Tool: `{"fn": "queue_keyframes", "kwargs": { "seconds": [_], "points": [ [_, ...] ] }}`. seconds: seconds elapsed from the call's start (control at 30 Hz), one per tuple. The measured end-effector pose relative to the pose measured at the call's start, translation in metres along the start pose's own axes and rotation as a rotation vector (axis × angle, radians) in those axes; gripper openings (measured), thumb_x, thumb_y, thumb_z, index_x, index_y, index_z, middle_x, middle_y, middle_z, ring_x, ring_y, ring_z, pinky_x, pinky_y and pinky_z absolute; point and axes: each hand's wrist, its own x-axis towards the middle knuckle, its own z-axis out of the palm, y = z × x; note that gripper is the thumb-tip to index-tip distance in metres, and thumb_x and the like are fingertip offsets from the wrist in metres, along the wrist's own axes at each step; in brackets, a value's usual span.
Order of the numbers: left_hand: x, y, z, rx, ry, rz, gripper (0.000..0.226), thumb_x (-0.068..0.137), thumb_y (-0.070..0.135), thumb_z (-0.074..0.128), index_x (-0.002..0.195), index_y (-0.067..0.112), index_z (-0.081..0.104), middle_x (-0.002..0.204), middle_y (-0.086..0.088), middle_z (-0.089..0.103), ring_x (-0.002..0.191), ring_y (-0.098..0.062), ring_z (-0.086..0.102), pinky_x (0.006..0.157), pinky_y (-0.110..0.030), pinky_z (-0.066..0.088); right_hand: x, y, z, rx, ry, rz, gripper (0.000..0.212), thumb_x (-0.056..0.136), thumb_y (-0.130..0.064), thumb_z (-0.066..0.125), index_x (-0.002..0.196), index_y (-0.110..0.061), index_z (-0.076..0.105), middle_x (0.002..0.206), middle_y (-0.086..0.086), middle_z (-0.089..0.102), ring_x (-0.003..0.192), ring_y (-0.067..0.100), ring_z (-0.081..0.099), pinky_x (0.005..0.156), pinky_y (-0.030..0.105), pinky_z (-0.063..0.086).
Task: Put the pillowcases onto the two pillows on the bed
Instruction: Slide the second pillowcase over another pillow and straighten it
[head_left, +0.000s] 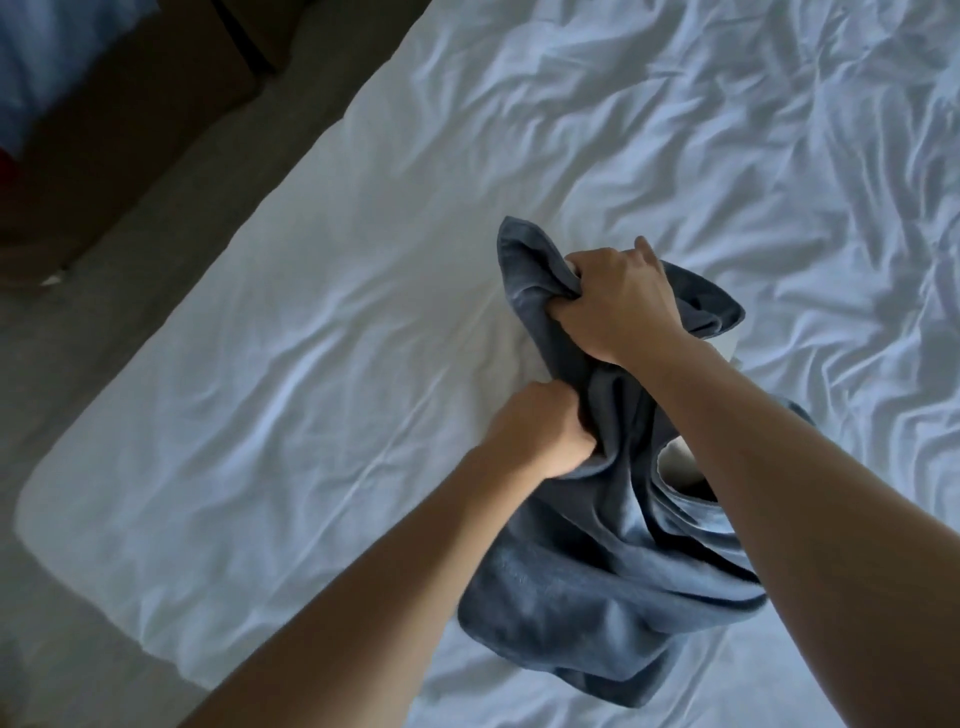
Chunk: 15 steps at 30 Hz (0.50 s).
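Both the left hand (540, 434) and right hand (615, 301) are clenching bunched folds of a soft slate-blue fleece pillowcase (597, 582), sagging below the fingers over the wrinkled white bedsheet (311, 312).

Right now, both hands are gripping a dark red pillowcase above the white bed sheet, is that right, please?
Not quite: the pillowcase is dark blue-grey, not red, as the head view shows. The rest holds: the left hand and right hand both grip it above the white bed sheet.
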Motion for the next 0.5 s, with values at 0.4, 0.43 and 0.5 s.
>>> {"fn": "queue_keyframes", "kwargs": {
  "seconds": [0.4, 0.43, 0.5],
  "points": [
    [0.025, -0.034, -0.030, -0.184, 0.341, -0.140, 0.015, 0.078, 0.034, 0.070, 0.073, 0.027, 0.058, 0.071, 0.009, 0.061, 0.068, -0.016, 0.060, 0.048, -0.024, 0.038, 0.002, 0.008, -0.004, 0.033, -0.004, -0.016, 0.031, 0.082, -0.022, 0.057, 0.057, -0.023, 0.038, 0.055, -0.006, 0.048, 0.062, 0.019, 0.039, 0.120, 0.048, 0.020],
    [0.026, -0.031, -0.027, -0.144, 0.296, -0.126, 0.017, 0.079, 0.032, 0.068, 0.068, 0.025, 0.057, 0.068, 0.007, 0.060, 0.066, -0.019, 0.061, 0.045, -0.024, 0.036, 0.001, 0.007, -0.005, 0.030, -0.003, -0.005, 0.031, 0.082, -0.023, 0.057, 0.057, -0.023, 0.038, 0.055, -0.006, 0.048, 0.062, 0.019, 0.040, 0.120, 0.048, 0.019],
    [0.029, -0.029, -0.022, -0.124, 0.272, -0.129, 0.017, 0.081, 0.029, 0.065, 0.067, 0.021, 0.058, 0.068, 0.003, 0.061, 0.064, -0.023, 0.062, 0.045, -0.025, 0.036, -0.001, 0.008, -0.003, 0.040, 0.008, 0.014, 0.031, 0.083, -0.024, 0.059, 0.060, -0.024, 0.039, 0.059, -0.007, 0.049, 0.068, 0.022, 0.045, 0.121, 0.050, 0.015]
  ]
}}
